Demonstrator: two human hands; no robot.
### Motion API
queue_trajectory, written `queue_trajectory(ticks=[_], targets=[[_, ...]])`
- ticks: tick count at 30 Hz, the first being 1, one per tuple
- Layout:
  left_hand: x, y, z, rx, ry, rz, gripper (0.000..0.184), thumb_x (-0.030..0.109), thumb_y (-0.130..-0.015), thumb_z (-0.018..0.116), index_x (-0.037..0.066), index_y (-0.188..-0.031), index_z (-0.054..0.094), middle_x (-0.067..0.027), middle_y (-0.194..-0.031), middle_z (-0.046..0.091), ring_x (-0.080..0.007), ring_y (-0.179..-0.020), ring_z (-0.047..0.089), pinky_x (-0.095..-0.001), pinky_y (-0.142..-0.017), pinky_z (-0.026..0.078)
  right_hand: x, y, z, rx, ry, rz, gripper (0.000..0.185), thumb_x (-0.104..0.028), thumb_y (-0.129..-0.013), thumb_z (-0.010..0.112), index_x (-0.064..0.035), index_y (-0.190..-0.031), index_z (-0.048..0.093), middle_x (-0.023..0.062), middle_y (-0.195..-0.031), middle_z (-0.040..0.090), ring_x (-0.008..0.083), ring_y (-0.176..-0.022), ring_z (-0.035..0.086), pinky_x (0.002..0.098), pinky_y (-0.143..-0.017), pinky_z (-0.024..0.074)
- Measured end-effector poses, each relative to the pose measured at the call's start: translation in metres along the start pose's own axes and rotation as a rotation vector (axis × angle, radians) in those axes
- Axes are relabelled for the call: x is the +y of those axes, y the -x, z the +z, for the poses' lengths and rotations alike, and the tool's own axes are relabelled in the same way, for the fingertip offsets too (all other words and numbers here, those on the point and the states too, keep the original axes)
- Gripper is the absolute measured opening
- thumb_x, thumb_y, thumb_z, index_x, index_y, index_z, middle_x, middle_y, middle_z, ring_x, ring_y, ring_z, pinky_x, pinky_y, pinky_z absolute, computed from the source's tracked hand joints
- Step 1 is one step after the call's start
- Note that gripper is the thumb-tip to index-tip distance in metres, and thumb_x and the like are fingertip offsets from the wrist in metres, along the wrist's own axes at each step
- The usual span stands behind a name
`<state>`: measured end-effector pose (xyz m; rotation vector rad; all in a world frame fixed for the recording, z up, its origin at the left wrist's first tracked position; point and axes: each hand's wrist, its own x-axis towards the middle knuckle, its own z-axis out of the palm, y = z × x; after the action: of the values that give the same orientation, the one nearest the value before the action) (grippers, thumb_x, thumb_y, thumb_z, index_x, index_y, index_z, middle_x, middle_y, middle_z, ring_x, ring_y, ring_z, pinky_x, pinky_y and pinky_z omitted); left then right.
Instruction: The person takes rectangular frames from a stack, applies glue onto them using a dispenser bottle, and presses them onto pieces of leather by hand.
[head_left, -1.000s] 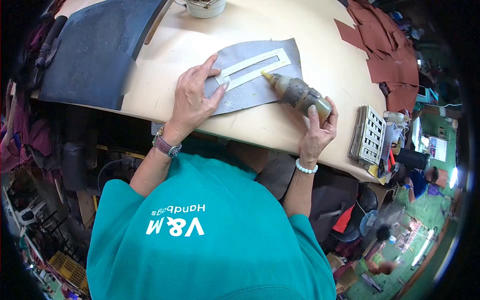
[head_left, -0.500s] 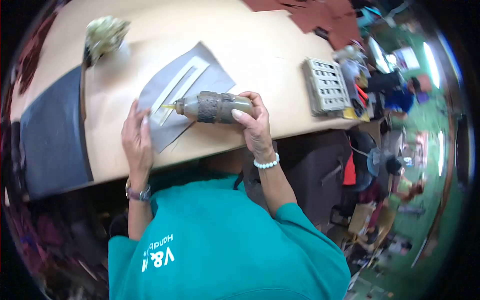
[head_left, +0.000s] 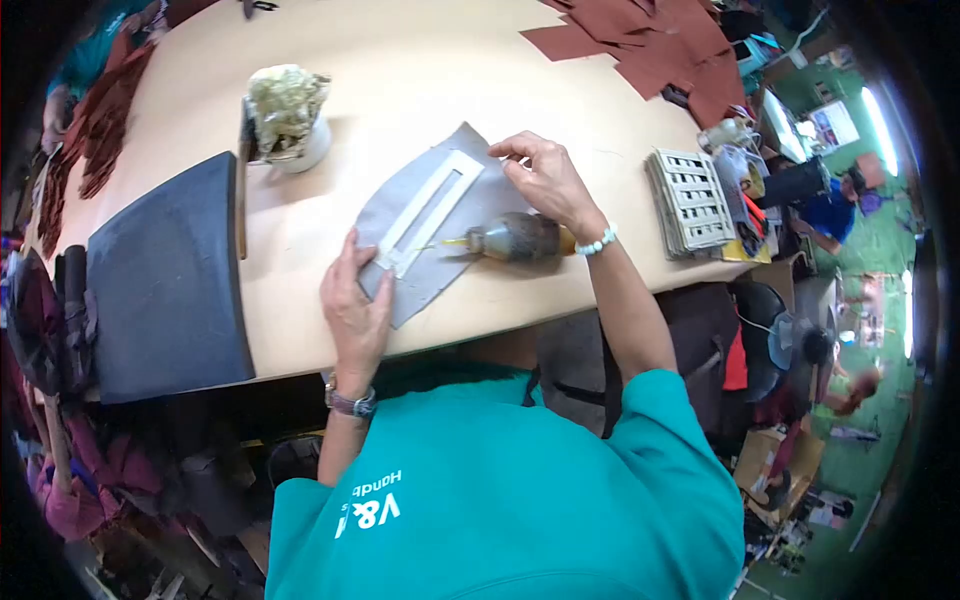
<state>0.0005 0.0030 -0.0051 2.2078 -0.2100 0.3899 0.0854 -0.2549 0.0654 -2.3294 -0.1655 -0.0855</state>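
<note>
A grey piece of sheet material [head_left: 400, 205], pointed at its far end, lies on the table. On it rests a long white frame [head_left: 412, 218] with a narrow slot. My left hand [head_left: 358, 305] touches the near left edge of the piece, its fingers apart beside the frame's lower end. A dark-banded bottle [head_left: 515, 238] with a thin yellow nozzle lies on its side at the right edge of the piece, nozzle towards the frame. My right hand [head_left: 550, 180] hovers past the bottle near the piece's far corner, fingers bent and apart, holding nothing visible.
A dark blue-grey board [head_left: 165, 285] lies at the left. Behind it stands a white pot [head_left: 305, 150] with a crumpled yellowish mass. Slotted cream trays [head_left: 692, 200] sit at the right, reddish-brown sheets [head_left: 640, 40] at the far right. Other people are in the background.
My right hand has let go of the bottle, which now lies on its side, and moved to the far corner of the grey piece. The view has shifted; my left hand stays at the piece's edge.
</note>
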Motion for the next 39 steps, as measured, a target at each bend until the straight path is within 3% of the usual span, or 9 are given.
queue_trajectory(ticks=[5, 11, 17, 18, 23, 28, 31, 33, 39], targets=[[0.003, -0.001, 0.0, 0.0, 0.043, -0.03, 0.064, 0.005, -0.074, 0.067, 0.001, -0.133, 0.043, -0.0112, -0.102, 0.064, -0.0273, -0.1, 0.055, -0.0395, -0.093, 0.038, 0.01, -0.032, 0.024, -0.098, 0.166, 0.022, 0.031, -0.007, -0.077, 0.047, 0.0005, -0.097, 0.069, 0.0215, -0.105, 0.063, 0.0344, -0.098, 0.061, 0.0398, -0.09, 0.0457], [0.004, -0.002, 0.0, -0.009, 0.029, -0.019, 0.062, 0.007, -0.075, 0.066, 0.001, -0.133, 0.043, -0.0115, -0.102, 0.064, -0.0271, -0.101, 0.054, -0.0399, -0.093, 0.037, -0.007, -0.03, 0.028, -0.151, 0.275, 0.031, 0.03, -0.008, -0.074, 0.048, 0.0004, -0.092, 0.07, 0.0218, -0.091, 0.067, 0.0376, -0.087, 0.063, 0.0403, -0.084, 0.0488], [0.004, -0.002, -0.001, -0.006, 0.036, 0.002, 0.061, 0.006, -0.076, 0.065, 0.0, -0.133, 0.043, -0.0124, -0.102, 0.063, -0.0275, -0.101, 0.054, -0.0401, -0.093, 0.037, -0.022, -0.042, 0.01, -0.188, 0.033, 0.141, 0.026, -0.014, -0.072, 0.058, -0.0011, -0.09, 0.071, 0.017, -0.084, 0.069, 0.0256, -0.082, 0.067, 0.0338, -0.08, 0.0508], [0.004, -0.002, -0.001, -0.005, 0.04, 0.007, 0.061, 0.006, -0.076, 0.065, 0.0, -0.133, 0.043, -0.0125, -0.102, 0.063, -0.0276, -0.101, 0.054, -0.0402, -0.093, 0.037, -0.023, -0.045, 0.007, -0.204, 0.011, 0.159, 0.025, -0.016, -0.072, 0.06, -0.0004, -0.088, 0.071, 0.0122, -0.079, 0.069, 0.0187, -0.075, 0.064, 0.0305, -0.073, 0.0503], [0.0, -0.001, 0.001, 0.009, 0.079, -0.023, 0.062, 0.005, -0.077, 0.064, -0.001, -0.134, 0.041, -0.013, -0.104, 0.063, -0.0283, -0.1, 0.056, -0.0402, -0.092, 0.039, -0.021, -0.042, -0.021, -0.232, -0.279, 0.184, 0.016, -0.017, -0.076, 0.064, -0.0033, -0.085, 0.068, 0.0009, -0.077, 0.061, 0.0078, -0.068, 0.051, 0.0223, -0.065, 0.0425], [-0.002, -0.001, 0.004, -0.008, 0.075, -0.018, 0.062, 0.005, -0.077, 0.064, -0.001, -0.134, 0.04, -0.0133, -0.105, 0.062, -0.0284, -0.1, 0.057, -0.0397, -0.092, 0.04, 0.032, 0.019, -0.085, 0.379, -0.851, 0.262, 0.019, -0.01, -0.082, 0.063, -0.0031, -0.101, 0.063, 0.004, -0.08, 0.061, 0.0117, -0.07, 0.059, 0.022, -0.06, 0.0463], [0.002, -0.002, 0.003, -0.002, 0.025, 0.01, 0.061, 0.003, -0.077, 0.063, -0.001, -0.134, 0.041, -0.0134, -0.105, 0.062, -0.0282, -0.099, 0.056, -0.0394, -0.092, 0.04, 0.071, 0.076, -0.112, 0.788, -1.019, 0.285, 0.024, -0.004, -0.083, 0.062, -0.0037, -0.107, 0.058, 0.0058, -0.084, 0.062, 0.0139, -0.069, 0.062, 0.0218, -0.058, 0.0482], [0.004, -0.002, 0.003, 0.0, 0.027, -0.011, 0.06, 0.002, -0.077, 0.063, -0.001, -0.133, 0.041, -0.0139, -0.104, 0.062, -0.0279, -0.099, 0.057, -0.0392, -0.091, 0.04, 0.096, 0.109, -0.126, 0.979, -0.958, 0.288, 0.026, -0.002, -0.083, 0.061, -0.0032, -0.108, 0.055, 0.0073, -0.086, 0.062, 0.0161, -0.069, 0.063, 0.0251, -0.058, 0.0512], [0.006, -0.002, 0.004, 0.003, 0.056, -0.05, 0.059, -0.002, -0.077, 0.061, -0.002, -0.133, 0.043, -0.0149, -0.103, 0.062, -0.0267, -0.098, 0.057, -0.0379, -0.09, 0.043, 0.16, 0.162, -0.152, 1.139, -0.867, 0.301, 0.037, 0.001, -0.082, 0.061, 0.0011, -0.118, 0.052, 0.0095, -0.088, 0.061, 0.0177, -0.069, 0.065, 0.0246, -0.058, 0.0564]])
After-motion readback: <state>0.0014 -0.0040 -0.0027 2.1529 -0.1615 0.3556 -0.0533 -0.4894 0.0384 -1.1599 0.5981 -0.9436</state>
